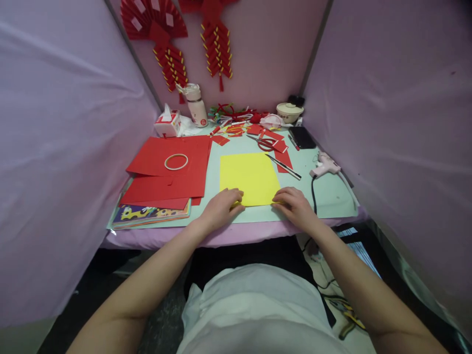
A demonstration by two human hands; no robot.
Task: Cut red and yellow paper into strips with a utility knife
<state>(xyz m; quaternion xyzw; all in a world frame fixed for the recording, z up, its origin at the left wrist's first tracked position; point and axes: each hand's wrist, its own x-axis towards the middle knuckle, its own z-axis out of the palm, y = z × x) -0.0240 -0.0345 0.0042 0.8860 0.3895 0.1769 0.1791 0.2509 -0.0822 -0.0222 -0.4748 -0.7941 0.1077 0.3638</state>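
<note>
A sheet of yellow paper (250, 178) lies flat on the pale green table cover in front of me. My left hand (226, 204) pinches its near left corner between thumb and fingers. At the near right corner, my right hand (291, 204) grips the same sheet in the same way. A slim black-and-silver pen-like tool (283, 167) rests across the sheet's far right edge. Behind it are red-handled scissors (266, 143) among cut red paper pieces (283, 160).
Red paper sheets (173, 184) with a white ring (176, 162) on top cover a picture book (147, 215) at left. A glue gun (325, 165) and black phone (302, 137) are on the right. Behind stand a tissue box (168, 124), bottle (196, 105) and lidded bowl (289, 112).
</note>
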